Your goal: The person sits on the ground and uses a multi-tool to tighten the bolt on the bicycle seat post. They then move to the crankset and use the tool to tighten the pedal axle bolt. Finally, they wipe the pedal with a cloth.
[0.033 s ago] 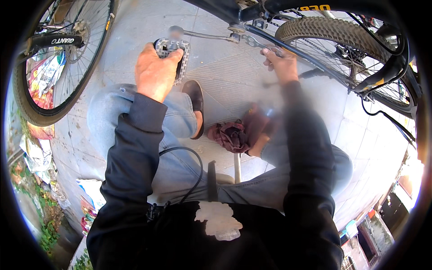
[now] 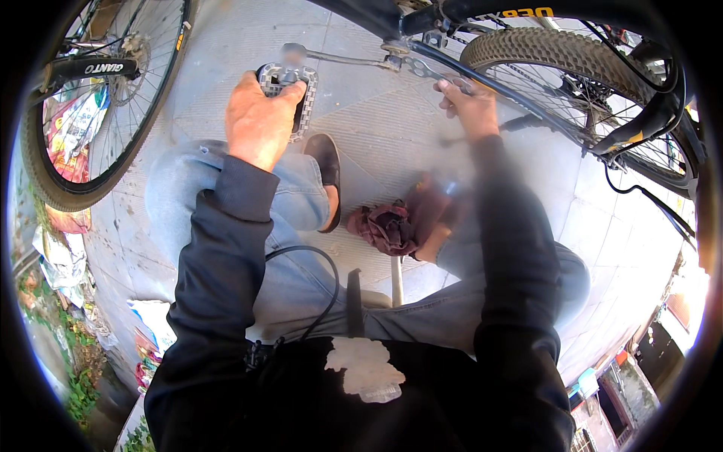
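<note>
A grey, block-patterned bicycle pedal (image 2: pixel 304 120) is in the grip of my left hand (image 2: pixel 261 120), thumb on its top. From the pedal's end the crank arm (image 2: pixel 339 59) runs right to the bicycle's bottom bracket (image 2: pixel 395 59). My right hand (image 2: pixel 473 109) is closed around a metal wrench (image 2: pixel 425 70), whose far end meets the crank's hub. The dark frame tube (image 2: pixel 489 89) passes close by the right hand's fingers. Blur covers the floor below the right wrist.
The rear wheel (image 2: pixel 557 56) stands at the upper right, the front wheel (image 2: pixel 162 98) at the upper left. A crumpled maroon cloth (image 2: pixel 388 228) lies by my right foot. My dark shoe (image 2: pixel 325 162) rests on the tiled floor (image 2: pixel 376 162). Bags (image 2: pixel 64 264) lie at far left.
</note>
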Demonstrator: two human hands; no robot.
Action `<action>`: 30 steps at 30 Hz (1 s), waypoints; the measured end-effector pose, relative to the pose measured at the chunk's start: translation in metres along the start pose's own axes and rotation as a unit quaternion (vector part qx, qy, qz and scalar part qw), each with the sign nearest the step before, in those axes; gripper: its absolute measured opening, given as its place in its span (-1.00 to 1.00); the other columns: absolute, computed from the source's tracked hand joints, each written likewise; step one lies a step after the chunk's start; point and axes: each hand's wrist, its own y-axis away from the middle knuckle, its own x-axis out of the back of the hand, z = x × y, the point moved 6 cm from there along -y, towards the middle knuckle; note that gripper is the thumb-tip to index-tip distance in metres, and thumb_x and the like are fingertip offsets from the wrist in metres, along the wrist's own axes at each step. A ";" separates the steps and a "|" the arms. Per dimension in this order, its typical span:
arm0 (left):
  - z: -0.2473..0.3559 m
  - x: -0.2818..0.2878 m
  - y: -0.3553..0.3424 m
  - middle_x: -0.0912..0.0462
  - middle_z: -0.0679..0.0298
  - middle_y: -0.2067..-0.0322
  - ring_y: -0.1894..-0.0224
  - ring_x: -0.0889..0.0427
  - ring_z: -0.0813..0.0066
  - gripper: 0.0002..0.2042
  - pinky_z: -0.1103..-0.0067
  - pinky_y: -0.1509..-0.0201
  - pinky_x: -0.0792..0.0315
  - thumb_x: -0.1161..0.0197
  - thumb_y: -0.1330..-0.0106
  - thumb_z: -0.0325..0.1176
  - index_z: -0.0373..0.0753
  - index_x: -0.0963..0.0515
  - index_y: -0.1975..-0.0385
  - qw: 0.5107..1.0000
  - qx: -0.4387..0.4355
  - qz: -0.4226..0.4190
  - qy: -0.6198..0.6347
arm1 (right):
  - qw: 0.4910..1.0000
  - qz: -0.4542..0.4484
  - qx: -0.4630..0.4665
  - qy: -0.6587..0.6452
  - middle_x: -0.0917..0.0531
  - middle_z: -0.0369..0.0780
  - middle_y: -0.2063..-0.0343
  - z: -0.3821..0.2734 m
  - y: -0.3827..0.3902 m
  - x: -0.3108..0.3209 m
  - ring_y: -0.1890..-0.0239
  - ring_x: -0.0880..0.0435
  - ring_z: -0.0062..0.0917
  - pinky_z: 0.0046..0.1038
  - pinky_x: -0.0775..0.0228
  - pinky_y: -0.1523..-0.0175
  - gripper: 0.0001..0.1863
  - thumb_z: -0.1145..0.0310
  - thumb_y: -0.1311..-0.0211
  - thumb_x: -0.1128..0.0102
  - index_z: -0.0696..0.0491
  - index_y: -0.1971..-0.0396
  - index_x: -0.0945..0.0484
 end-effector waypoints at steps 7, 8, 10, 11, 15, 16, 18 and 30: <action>0.001 0.000 0.001 -0.61 -0.08 0.41 0.31 -0.62 0.05 -0.61 0.36 0.16 -0.44 -0.33 -0.04 -0.21 -0.48 -0.48 0.38 1.000 0.006 -0.002 -0.001 | 0.992 -0.014 0.004 -0.122 -0.67 -0.16 0.31 -0.005 0.004 0.000 0.43 -0.58 -0.59 -0.59 -0.40 0.43 -0.76 0.47 -0.13 -0.25 0.20 0.20 -0.56; 0.002 0.000 0.001 -0.61 -0.08 0.41 0.30 -0.61 0.05 -0.61 0.36 0.15 -0.44 -0.33 -0.04 -0.21 -0.48 -0.48 0.38 1.000 0.010 -0.002 -0.007 | 0.993 -0.020 0.005 -0.119 -0.67 -0.15 0.29 -0.005 0.003 -0.001 0.41 -0.58 -0.59 -0.58 -0.41 0.41 -0.76 0.47 -0.13 -0.25 0.21 0.19 -0.56; 0.002 0.001 0.001 -0.61 -0.08 0.40 0.29 -0.61 0.04 -0.61 0.36 0.14 -0.44 -0.33 -0.04 -0.20 -0.47 -0.48 0.37 1.000 0.012 -0.003 -0.013 | 0.993 -0.027 0.007 -0.115 -0.67 -0.12 0.25 -0.005 0.002 -0.002 0.37 -0.59 -0.57 -0.56 -0.43 0.36 -0.76 0.47 -0.15 -0.23 0.22 0.18 -0.55; 0.001 0.001 0.002 -0.61 -0.08 0.40 0.29 -0.61 0.04 -0.61 0.36 0.14 -0.44 -0.33 -0.04 -0.20 -0.47 -0.48 0.37 1.000 0.013 -0.003 -0.011 | 0.993 -0.027 0.005 -0.118 -0.67 -0.13 0.26 -0.005 0.003 -0.003 0.37 -0.59 -0.57 -0.56 -0.44 0.34 -0.75 0.47 -0.15 -0.23 0.22 0.16 -0.55; 0.001 0.001 0.001 -0.61 -0.08 0.40 0.28 -0.61 0.04 -0.61 0.36 0.14 -0.44 -0.33 -0.04 -0.20 -0.47 -0.48 0.37 1.000 0.004 0.000 -0.019 | 0.992 -0.037 0.011 -0.124 -0.66 -0.14 0.25 -0.005 -0.001 -0.004 0.34 -0.60 -0.57 -0.56 -0.46 0.30 -0.72 0.46 -0.17 -0.22 0.22 0.12 -0.54; 0.001 0.001 0.001 -0.61 -0.07 0.40 0.29 -0.61 0.04 -0.61 0.36 0.14 -0.44 -0.33 -0.04 -0.20 -0.47 -0.48 0.37 1.000 0.004 0.002 -0.019 | 0.991 -0.042 0.014 -0.125 -0.66 -0.14 0.24 -0.004 -0.002 -0.004 0.33 -0.60 -0.57 -0.56 -0.47 0.30 -0.71 0.45 -0.17 -0.22 0.22 0.11 -0.54; 0.002 0.001 0.001 -0.61 -0.07 0.41 0.29 -0.62 0.05 -0.61 0.36 0.15 -0.44 -0.33 -0.03 -0.20 -0.47 -0.48 0.37 1.000 0.004 0.005 -0.020 | 0.987 -0.045 0.004 -0.153 -0.66 -0.14 0.23 0.001 -0.003 -0.005 0.31 -0.60 -0.57 -0.56 -0.47 0.28 -0.70 0.45 -0.17 -0.22 0.21 0.09 -0.54; 0.003 0.001 0.002 -0.61 -0.05 0.43 0.34 -0.62 0.11 -0.62 0.38 0.19 -0.46 -0.34 -0.04 -0.20 -0.46 -0.48 0.40 1.000 0.003 0.004 -0.016 | 0.986 -0.063 0.015 -0.152 -0.67 -0.19 0.24 -0.001 -0.005 -0.014 0.29 -0.61 -0.58 -0.56 -0.46 0.28 -0.71 0.42 -0.15 -0.27 0.18 0.12 -0.58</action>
